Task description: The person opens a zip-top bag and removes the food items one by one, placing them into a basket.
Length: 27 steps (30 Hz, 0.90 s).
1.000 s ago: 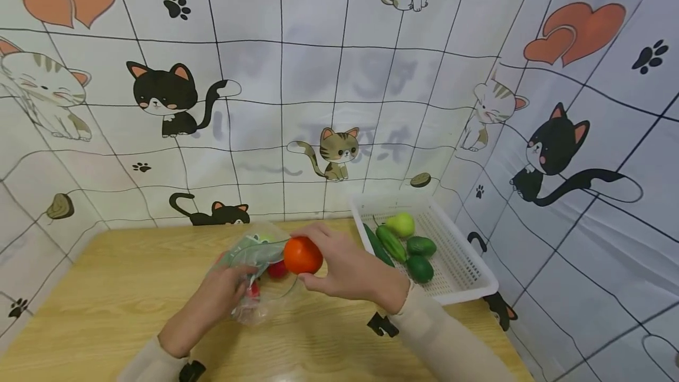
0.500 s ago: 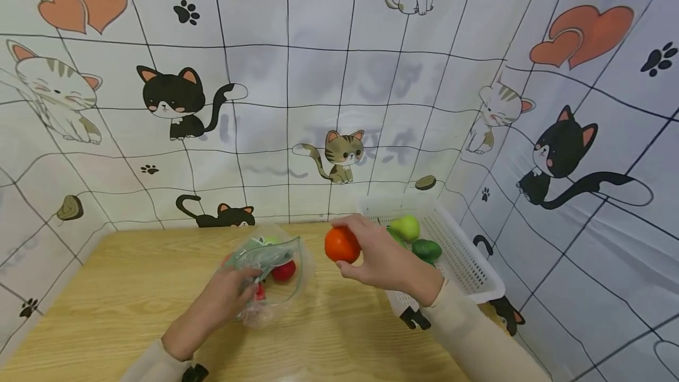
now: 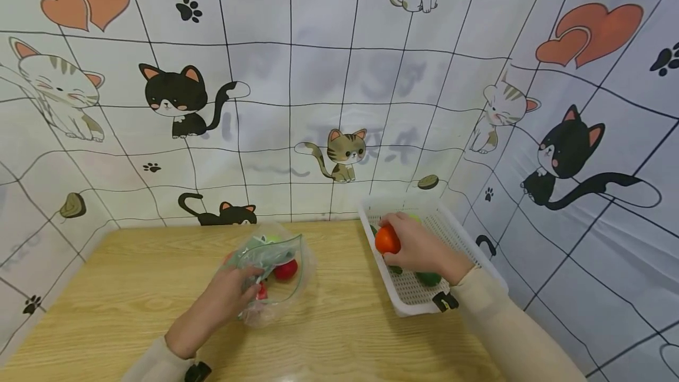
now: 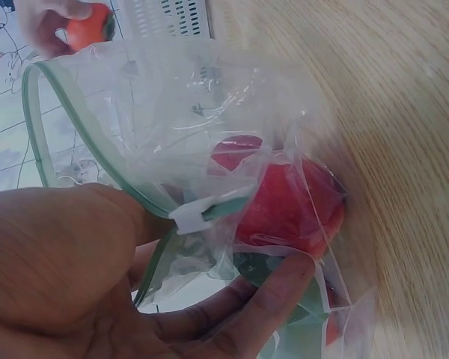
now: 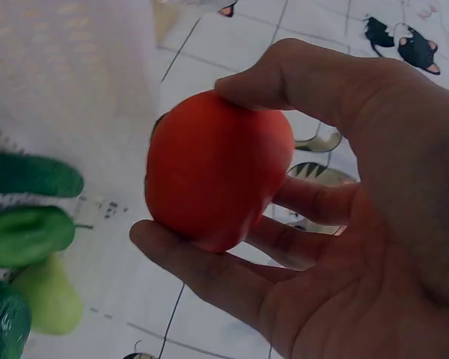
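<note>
My right hand (image 3: 421,247) grips an orange-red tomato (image 3: 388,240) above the left side of a white perforated basket (image 3: 409,310). In the right wrist view the thumb lies on top of the tomato (image 5: 217,176) and the fingers are below it. On the left, my left hand (image 3: 225,290) holds a clear zip bag (image 3: 302,270) by its green-edged mouth. A round red item (image 3: 285,270) sits inside the bag, with a smaller red one near the fingers. In the left wrist view the fingers press the film beside a large red item (image 4: 292,206).
Inside the basket, the right wrist view shows a cucumber (image 5: 30,176), a green pepper (image 5: 30,235), a pale green pear (image 5: 52,299) and a dark green item (image 5: 6,321). Wooden tabletop (image 3: 339,323) lies between bag and basket. A cat-print cloth (image 3: 318,75) hangs behind.
The right hand has carried the tomato rightward from beside the bag's mouth to over the basket. The left hand stays on the bag, whose mouth is now less covered. The view shifted slightly.
</note>
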Each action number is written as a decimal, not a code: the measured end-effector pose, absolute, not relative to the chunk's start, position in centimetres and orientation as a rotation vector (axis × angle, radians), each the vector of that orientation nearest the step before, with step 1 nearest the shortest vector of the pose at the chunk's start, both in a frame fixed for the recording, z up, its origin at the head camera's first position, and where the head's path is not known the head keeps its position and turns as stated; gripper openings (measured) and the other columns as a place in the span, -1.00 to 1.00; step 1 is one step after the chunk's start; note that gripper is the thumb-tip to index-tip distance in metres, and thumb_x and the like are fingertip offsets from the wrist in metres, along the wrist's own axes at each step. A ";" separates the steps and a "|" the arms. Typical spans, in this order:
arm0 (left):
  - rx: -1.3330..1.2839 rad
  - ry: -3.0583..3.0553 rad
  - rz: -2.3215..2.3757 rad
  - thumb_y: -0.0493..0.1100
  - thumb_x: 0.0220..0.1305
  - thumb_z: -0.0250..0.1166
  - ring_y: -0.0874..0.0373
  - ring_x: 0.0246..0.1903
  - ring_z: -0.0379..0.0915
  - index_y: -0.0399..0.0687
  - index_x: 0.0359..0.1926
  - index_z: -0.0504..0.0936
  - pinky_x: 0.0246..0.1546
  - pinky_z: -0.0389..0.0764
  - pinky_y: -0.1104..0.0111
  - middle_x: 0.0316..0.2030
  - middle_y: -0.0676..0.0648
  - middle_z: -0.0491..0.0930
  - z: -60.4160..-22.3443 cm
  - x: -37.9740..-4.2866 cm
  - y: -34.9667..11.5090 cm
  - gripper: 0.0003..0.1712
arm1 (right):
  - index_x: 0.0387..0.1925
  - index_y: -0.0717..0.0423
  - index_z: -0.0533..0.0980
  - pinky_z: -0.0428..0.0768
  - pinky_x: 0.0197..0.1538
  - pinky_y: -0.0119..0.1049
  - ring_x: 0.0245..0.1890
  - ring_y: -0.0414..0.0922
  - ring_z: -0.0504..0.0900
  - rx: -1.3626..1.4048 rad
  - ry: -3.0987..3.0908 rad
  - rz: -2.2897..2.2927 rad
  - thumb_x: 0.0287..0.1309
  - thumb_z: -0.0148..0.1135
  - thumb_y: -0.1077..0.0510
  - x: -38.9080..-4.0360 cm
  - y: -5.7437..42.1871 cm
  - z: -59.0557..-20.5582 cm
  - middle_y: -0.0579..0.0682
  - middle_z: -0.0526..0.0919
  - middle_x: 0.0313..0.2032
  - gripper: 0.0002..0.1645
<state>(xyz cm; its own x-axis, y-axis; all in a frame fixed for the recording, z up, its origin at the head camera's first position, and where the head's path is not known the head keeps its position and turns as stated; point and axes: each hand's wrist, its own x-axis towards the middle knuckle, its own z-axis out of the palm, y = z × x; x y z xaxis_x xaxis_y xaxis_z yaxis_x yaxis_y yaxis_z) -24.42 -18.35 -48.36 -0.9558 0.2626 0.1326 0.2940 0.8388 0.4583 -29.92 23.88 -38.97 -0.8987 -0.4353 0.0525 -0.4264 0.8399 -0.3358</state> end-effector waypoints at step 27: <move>-0.443 -2.933 -0.731 -0.20 0.48 0.60 0.02 -0.14 0.56 -0.16 0.24 0.87 -0.02 0.67 0.02 0.05 -0.16 0.92 -48.6 -24.1 -18.4 -0.62 | 0.14 0.14 0.68 0.71 0.02 -0.09 -0.15 -0.09 0.61 -0.558 2.715 -0.162 0.08 0.83 0.23 -31.4 25.3 -42.1 -0.04 0.75 -0.10 -0.38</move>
